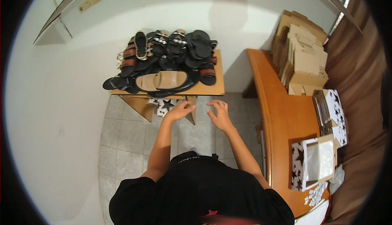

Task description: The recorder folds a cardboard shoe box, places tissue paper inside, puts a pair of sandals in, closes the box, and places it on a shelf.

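Both of my hands are held out in front of me with nothing in them. My left hand (182, 110) is just short of the front edge of a small wooden table (219, 72), its fingers loosely curved and parted from the thumb. My right hand (219, 114) is a little to its right, fingers spread. A heap of sandals covers the table, mostly black ones. At its front lies a pair of shoes with beige insoles (163, 80). A black sandal with a light studded rim (141, 45) and black slippers (200, 45) sit farther back.
To my right runs a long wooden desk (275, 115). It bears stacked flat cardboard boxes (306, 57), folded star-patterned boxes (335, 113), an open star-patterned box (299, 166) and small paper labels (316, 194). A brown curtain (361, 74) hangs beyond. Star-patterned pieces (162, 111) show under the table.
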Available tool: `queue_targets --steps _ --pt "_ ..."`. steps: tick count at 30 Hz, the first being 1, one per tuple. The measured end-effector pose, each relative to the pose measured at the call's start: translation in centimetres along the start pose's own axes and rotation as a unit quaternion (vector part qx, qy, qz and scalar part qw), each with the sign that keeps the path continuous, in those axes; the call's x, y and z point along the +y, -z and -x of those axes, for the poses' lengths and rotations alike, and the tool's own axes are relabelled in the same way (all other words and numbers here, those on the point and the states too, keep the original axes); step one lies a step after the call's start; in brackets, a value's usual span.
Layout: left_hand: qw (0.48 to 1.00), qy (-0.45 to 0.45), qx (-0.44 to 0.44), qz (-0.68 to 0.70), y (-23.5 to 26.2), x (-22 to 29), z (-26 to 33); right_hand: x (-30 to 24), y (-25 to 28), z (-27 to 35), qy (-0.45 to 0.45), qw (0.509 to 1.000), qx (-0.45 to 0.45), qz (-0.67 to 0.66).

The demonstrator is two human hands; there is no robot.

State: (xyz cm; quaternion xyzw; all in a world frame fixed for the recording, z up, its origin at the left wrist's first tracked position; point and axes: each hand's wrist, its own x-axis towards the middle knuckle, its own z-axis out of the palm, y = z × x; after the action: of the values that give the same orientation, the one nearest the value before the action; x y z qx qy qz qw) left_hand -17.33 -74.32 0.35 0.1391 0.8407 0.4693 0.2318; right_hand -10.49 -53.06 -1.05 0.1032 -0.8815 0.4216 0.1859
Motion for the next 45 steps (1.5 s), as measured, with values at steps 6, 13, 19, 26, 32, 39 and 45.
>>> queue_targets --steps 6,13,19,26,32,39,45 --pt "0.992 0.013 0.112 0.062 9.4 -1.9 -2.7 -1.6 -6.1 -7.5 0.027 0.997 -0.066 -0.038" --pt "0.969 0.026 0.17 0.18 14.8 0.2 -10.2 0.0 -8.3 -17.2 0.055 0.994 -0.075 -0.057" --pt "0.927 0.014 0.294 0.231 18.0 -3.7 -20.5 0.6 -10.2 -24.7 0.07 0.99 -0.089 -0.082" --pt "0.902 0.079 0.416 0.088 16.6 -1.1 -25.7 4.7 -12.3 -30.6 -0.092 0.976 -0.145 -0.131" --pt "0.895 0.112 0.421 0.101 17.3 -1.5 -28.5 6.8 -14.9 -34.3 -0.181 0.949 -0.167 -0.199" --pt "0.846 0.08 0.363 0.383 17.9 0.3 -27.9 7.3 -15.8 -35.5 -0.22 0.926 -0.149 -0.267" --pt "0.805 -0.037 0.348 0.478 15.1 -0.2 -22.8 4.5 -13.0 -33.3 -0.302 0.875 -0.061 -0.373"
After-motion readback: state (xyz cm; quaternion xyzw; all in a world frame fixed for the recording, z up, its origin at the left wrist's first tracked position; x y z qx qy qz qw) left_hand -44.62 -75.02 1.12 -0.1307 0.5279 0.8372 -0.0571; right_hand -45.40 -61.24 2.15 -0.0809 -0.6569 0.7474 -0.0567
